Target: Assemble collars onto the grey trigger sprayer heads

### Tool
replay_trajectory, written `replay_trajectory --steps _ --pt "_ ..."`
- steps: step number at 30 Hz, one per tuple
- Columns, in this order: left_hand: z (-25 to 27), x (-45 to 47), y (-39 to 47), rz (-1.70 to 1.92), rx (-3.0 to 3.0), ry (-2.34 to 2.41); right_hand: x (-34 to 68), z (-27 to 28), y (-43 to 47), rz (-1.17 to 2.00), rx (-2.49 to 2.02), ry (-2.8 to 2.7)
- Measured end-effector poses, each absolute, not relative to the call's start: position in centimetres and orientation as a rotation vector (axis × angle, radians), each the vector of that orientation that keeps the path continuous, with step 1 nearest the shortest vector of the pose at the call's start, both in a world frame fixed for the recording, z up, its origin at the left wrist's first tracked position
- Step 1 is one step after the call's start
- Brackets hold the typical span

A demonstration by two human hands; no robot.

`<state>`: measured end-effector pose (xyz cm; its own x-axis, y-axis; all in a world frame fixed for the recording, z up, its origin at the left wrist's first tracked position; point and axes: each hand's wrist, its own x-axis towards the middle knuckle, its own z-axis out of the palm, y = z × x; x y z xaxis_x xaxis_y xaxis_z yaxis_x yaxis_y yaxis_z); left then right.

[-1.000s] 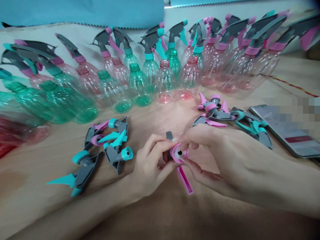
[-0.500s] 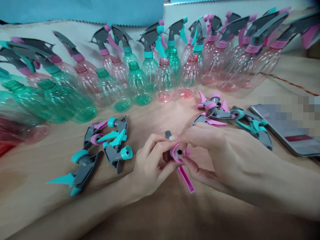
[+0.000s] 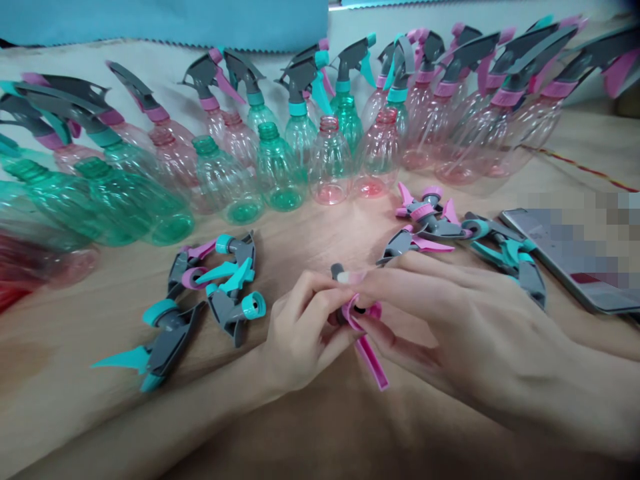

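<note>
A grey and pink trigger spray head (image 3: pixel 373 363) is held between both hands above the table's near middle. My left hand (image 3: pixel 305 330) is closed around its grey body from the left. My right hand (image 3: pixel 440 320) pinches its pink collar from the right, fingertips close to the collar's opening. The pink trigger hangs down below the fingers, while the grey nozzle end sticks up above them. Much of the body is hidden by the fingers. Loose turquoise and grey spray heads (image 3: pixel 170 337) lie left of my left hand, some with pink parts.
More loose spray heads (image 3: pixel 425 217) lie behind my right hand, beside a phone (image 3: pixel 575 267). Open green bottles (image 3: pixel 277 167) and pink bottles (image 3: pixel 330 160) stand across the back. Bottles with fitted spray heads (image 3: pixel 530 127) form a row against the wall.
My right hand has turned slightly at the pink collar, its fingers now covering more of the opening. The spray head has tilted a little. The left hand stays nearly in place.
</note>
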<state>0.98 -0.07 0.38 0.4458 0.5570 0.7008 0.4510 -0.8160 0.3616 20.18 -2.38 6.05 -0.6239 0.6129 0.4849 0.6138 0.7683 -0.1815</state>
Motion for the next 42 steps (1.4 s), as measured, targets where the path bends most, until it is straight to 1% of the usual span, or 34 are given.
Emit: replay_trajectory --steps 4,9,12,16,20,22,25,27,30,33,35,36,39,42 --pt "0.3 1.0 0.2 1.3 2.591 0.858 20.4 6.7 -2.2 0.093 -0.841 -2.467" --pt "0.7 0.9 0.1 1.214 2.58 0.889 20.3 7.4 -2.2 -0.149 -0.931 -2.475" --pt "0.6 1.0 0.0 1.218 2.538 0.886 20.2 6.8 -2.3 -0.131 -0.889 -2.455" --pt "0.3 1.4 0.1 1.237 2.372 0.955 20.1 5.5 -2.1 -0.032 -0.971 -2.351" --pt "0.9 1.5 -0.3 1.22 2.362 0.924 20.2 6.0 -2.4 0.111 -0.996 -2.292" --pt "1.5 1.0 -1.0 1.168 2.375 0.942 20.1 6.5 -2.8 0.352 -0.944 -2.219" --pt "2.7 -1.0 -2.1 1.136 2.301 1.094 19.8 6.8 -3.5 0.787 -0.904 -2.064" --pt "3.6 -3.2 -2.5 1.146 2.162 1.219 19.7 6.6 -3.7 0.926 -0.903 -2.02" --pt "4.9 -7.5 -2.2 1.134 1.89 1.296 19.5 6.1 -3.4 0.96 -0.926 -2.05" --pt "5.5 -11.8 -1.4 1.131 1.789 1.324 19.1 5.7 -2.9 0.965 -0.942 -2.11" --pt "5.3 -13.8 -1.1 1.035 1.789 1.31 18.7 5.6 -2.8 0.985 -0.946 -2.13" --pt "5.0 -14.4 -1.0 1.072 1.788 1.336 18.5 5.6 -2.7 0.998 -0.948 -2.135" --pt "4.4 -15.2 -1.4 0.956 1.909 1.327 18.0 5.5 -2.8 1.014 -0.981 -2.155" --pt "4.5 -15.2 -1.8 0.81 2.214 1.431 17.7 5.3 -2.7 0.95 -1.029 -2.218"
